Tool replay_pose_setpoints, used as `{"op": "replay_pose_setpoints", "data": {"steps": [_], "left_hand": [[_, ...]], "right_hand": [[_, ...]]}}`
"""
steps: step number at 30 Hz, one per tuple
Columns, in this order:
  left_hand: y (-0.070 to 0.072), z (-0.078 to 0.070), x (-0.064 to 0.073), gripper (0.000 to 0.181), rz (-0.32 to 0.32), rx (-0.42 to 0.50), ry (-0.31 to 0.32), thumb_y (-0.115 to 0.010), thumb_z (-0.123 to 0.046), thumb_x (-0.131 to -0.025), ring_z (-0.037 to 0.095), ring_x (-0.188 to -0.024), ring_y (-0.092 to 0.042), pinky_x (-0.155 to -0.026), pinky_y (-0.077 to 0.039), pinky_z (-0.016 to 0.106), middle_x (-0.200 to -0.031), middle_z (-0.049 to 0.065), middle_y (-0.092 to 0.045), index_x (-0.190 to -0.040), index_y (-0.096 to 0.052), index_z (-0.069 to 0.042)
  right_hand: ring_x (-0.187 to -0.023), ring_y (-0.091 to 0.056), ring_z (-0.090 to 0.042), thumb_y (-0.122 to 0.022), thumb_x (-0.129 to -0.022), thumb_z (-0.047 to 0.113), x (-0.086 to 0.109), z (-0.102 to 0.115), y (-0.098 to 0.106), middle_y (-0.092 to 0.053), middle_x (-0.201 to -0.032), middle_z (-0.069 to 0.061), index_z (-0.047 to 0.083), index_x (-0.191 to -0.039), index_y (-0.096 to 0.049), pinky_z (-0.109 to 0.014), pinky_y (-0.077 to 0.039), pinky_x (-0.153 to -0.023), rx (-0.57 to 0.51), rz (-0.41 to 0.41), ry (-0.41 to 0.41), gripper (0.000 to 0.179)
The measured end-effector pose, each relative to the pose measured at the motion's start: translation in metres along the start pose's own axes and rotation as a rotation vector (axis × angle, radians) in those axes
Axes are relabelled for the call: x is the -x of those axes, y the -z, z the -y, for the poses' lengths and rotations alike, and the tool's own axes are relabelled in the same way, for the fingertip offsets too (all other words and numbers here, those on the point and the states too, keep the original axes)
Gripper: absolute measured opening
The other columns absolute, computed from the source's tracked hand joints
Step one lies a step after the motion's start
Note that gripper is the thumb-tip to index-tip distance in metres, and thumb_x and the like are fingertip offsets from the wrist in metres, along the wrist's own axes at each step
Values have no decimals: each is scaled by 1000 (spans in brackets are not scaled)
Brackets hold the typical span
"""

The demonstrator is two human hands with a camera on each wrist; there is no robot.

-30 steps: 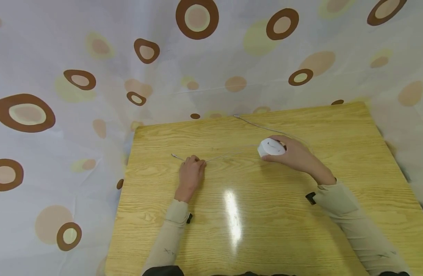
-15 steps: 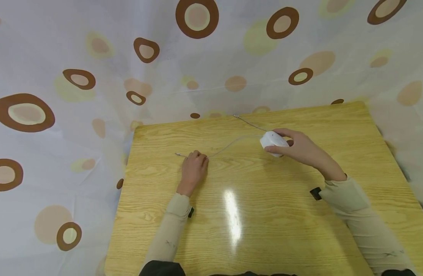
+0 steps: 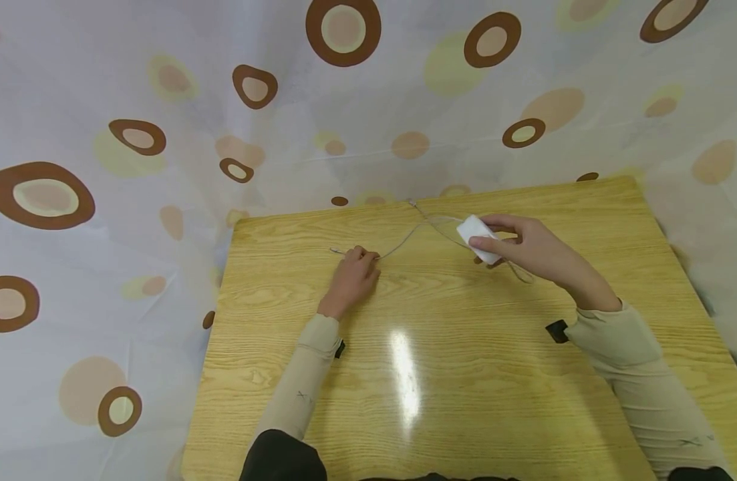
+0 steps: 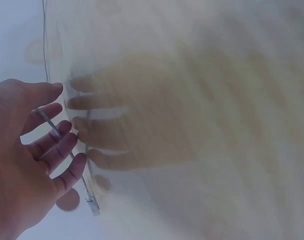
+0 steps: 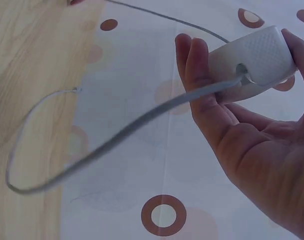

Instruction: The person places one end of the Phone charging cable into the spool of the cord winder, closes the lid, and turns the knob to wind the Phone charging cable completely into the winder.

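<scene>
White plastic block [image 3: 479, 238], pinched between thumb and fingers of the right hand [image 3: 545, 250], tilted and raised over the wood-grain worktop [image 3: 464, 394]. Thumb along one side, other fingers along the opposite side. Grey cable [image 5: 142, 120] coming out of a hole in the block's end, sweeping past the right fingers in a wide bend, with part of the loop [image 3: 520, 272] beneath the right palm. Far connector [image 3: 412, 203] at the worktop's back edge, ahead of the right fingers and to their left.

Second cable [image 3: 404, 239] running from the block across to the left hand [image 3: 351, 277], over or under the first between both sets of fingers; cannot tell which. Left fingers parted and loosely bent, thumb apart from forefinger, cable crossing among them. Near connector [image 4: 93, 205] just past the left little finger.

Beige sleeves [image 3: 621, 361] behind both hands. Spotted cloth [image 3: 194, 60] beyond the fingers, past the worktop's back edge.
</scene>
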State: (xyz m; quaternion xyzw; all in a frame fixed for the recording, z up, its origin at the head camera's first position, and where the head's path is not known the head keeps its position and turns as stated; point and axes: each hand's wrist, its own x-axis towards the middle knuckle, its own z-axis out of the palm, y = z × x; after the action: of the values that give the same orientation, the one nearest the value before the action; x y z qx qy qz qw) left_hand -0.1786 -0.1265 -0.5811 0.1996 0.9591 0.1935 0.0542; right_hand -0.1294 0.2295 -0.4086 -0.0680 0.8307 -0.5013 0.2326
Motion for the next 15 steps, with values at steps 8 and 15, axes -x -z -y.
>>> {"op": "replay_pose_setpoints", "data": {"steps": [8, 15], "left_hand": [[-5, -14, -33, 43, 45, 3, -56, -57, -21, -110, 30, -114, -54, -94, -51, 44, -132, 14, -58, -150, -54, -9], [-8, -26, -55, 46, 73, -47, -70, -54, -21, -111, 32, -122, -51, -97, -53, 49, -138, 15, -54, -156, -46, -13]], "right_hand": [[-98, -76, -11, -58, -108, 47, 5, 10, 0, -71, -128, -18, 7, -162, -39, -27, -60, -86, -23, 15, 22, 70], [-100, -67, -13, -51, -110, 50, 7, 12, 1, -70, -123, -11, 9, -157, -45, -26, -52, -85, 46, -19, 16, 63]]}}
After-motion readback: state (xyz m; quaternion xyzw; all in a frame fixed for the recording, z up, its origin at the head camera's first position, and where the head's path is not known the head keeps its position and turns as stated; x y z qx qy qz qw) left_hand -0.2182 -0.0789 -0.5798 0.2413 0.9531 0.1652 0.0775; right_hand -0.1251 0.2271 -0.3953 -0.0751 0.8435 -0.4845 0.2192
